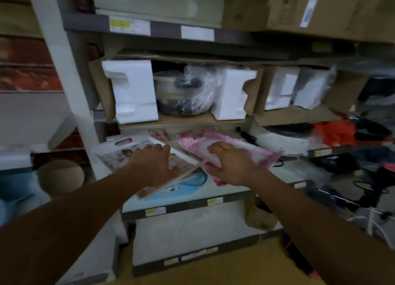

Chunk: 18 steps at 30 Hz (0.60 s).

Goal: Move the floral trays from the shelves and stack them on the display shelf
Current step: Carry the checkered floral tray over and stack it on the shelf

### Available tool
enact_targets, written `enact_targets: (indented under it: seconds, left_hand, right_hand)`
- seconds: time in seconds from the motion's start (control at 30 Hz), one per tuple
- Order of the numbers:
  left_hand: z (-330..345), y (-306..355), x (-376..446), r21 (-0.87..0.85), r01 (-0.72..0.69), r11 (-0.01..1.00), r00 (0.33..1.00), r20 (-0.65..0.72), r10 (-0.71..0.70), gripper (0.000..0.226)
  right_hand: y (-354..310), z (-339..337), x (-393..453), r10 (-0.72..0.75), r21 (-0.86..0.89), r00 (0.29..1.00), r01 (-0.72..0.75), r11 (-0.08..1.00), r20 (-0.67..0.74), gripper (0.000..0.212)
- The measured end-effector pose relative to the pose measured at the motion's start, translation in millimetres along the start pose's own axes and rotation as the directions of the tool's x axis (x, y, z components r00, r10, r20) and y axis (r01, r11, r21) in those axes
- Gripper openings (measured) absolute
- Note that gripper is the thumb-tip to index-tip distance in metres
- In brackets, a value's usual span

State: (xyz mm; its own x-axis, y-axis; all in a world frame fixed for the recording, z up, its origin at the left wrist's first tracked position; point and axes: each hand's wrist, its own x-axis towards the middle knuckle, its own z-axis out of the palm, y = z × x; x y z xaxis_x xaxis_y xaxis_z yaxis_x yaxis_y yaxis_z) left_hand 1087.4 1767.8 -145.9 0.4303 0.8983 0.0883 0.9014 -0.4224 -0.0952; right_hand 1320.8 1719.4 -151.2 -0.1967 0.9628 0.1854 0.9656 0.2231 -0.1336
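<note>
Grey metal shelving fills your view, with price labels along the front edges and cardboard boxes on the top level. On the shelf above your hands, an open carton holds a plastic-wrapped cooker between two white foam blocks, so the room over the trays is low.

Your left hand lies with its fingers spread and nearly straight on a beige floral tray; it presses the tray and does not curl around it. This tray is tilted, and its near corner sticks out past the front edge of the shelf, over a white and blue box.

Your right hand rests on the pink floral tray, just beside the first one. The fingers bend a little over the near side, but the picture is blurred and I cannot tell if they grip it. The edges of the two trays meet between your hands.

To the right of the pink tray stands a white appliance, close to the tray's far corner, with black cords behind it. Toward you, the space in front of the shelf is open.
</note>
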Motion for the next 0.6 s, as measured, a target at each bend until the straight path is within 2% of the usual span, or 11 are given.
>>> enact_targets:
  seconds: [0.2,0.27,0.37,0.47,0.6]
  left_hand:
    - [42.0,5.4,8.0,0.005,0.164,0.986,0.979,0.121,-0.164,0.077]
    - [57.1,14.2,9.6,0.008,0.214,0.977,0.964,0.160,-0.212,0.075]
    - [81.8,29.9,12.0,0.060,0.291,0.955,0.927,0.230,-0.297,0.069]
    - [100.3,43.0,17.0,0.126,0.389,0.913,0.873,0.266,-0.409,0.055]
    - [105.2,52.9,16.6,0.173,0.430,0.886,0.863,0.210,-0.460,0.034]
  right_hand:
    - [21.4,52.0,55.5,-0.196,0.026,0.974,0.194,0.981,0.111,0.063]
    - [30.4,73.1,73.2,-0.256,0.000,0.953,0.259,0.966,0.160,0.064]
    - [43.2,100.9,95.7,-0.360,-0.031,0.907,0.375,0.926,0.217,0.054]
    - [54.7,123.0,109.4,-0.438,-0.013,0.859,0.458,0.889,0.264,0.042]
    - [61.4,138.3,121.5,-0.545,0.068,0.795,0.548,0.834,0.265,0.028]
